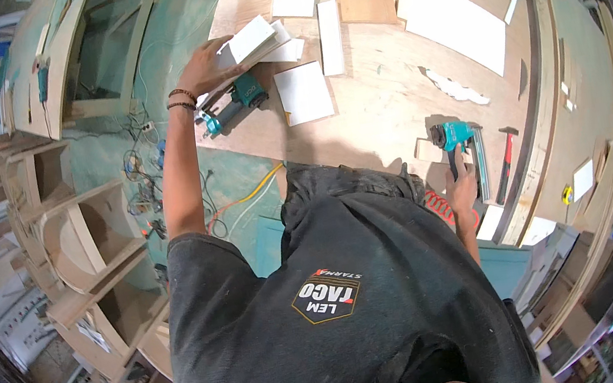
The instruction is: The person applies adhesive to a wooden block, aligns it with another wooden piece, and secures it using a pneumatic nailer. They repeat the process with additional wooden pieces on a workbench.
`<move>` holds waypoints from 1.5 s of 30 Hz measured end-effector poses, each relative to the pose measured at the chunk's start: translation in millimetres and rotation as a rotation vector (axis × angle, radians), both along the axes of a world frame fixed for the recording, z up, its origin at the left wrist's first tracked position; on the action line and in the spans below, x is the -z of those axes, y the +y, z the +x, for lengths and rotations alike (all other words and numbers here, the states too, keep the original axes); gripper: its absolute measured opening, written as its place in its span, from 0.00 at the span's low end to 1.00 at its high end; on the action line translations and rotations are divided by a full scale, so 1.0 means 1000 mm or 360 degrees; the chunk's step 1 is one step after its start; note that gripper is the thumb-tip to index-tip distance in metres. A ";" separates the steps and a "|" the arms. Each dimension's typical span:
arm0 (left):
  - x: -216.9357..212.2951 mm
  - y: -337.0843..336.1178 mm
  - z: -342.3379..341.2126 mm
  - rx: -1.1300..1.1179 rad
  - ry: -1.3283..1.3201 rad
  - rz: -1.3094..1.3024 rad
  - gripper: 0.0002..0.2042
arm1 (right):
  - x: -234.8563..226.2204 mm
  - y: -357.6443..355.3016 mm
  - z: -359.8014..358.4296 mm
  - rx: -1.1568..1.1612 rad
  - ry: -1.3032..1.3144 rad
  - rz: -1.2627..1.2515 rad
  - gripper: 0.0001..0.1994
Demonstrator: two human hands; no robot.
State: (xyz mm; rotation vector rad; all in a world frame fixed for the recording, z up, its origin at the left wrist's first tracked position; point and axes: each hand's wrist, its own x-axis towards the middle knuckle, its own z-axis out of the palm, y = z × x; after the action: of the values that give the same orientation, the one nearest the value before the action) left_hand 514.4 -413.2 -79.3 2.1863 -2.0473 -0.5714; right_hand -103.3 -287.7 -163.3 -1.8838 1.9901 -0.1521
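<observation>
My left hand (202, 71), with two dark bracelets at the wrist, is closed on the edge of some small white boards (251, 41) at the left side of the wooden worktable (379, 91). Just below these boards lies a teal and black nail gun (249, 91). My right hand (462, 187) is wrapped round the handle of another teal nail gun (457, 133) at the table's near right. A red coiled air hose (440, 208) shows beside that hand. Between my hands, a square white board (304, 93) lies flat.
A hammer (507, 160) with a red handle lies right of the held nail gun. Farther back are a large white panel (457, 23) and a narrow white strip (331, 37). Cables (255, 187) run over the green floor at left, near wooden cabinet frames (86, 238).
</observation>
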 end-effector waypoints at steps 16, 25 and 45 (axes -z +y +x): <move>0.032 -0.014 -0.054 0.0300 -0.0170 0.0167 0.68 | 0.026 0.003 0.016 0.0129 -0.0066 -0.0162 0.41; 0.031 -0.012 -0.084 0.0136 -0.0272 0.0106 0.68 | 0.024 0.000 0.011 0.0137 -0.0103 -0.0113 0.42; -0.001 -0.391 -0.076 0.0212 -0.0944 -0.0182 0.67 | 0.008 0.003 0.022 0.0301 -0.0189 -0.0150 0.45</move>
State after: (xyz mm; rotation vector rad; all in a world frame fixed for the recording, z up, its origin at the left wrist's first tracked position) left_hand 438.6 -803.8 -78.5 2.3583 -2.4245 0.2240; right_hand -81.0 -285.1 -171.0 -1.6957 2.1087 -0.4072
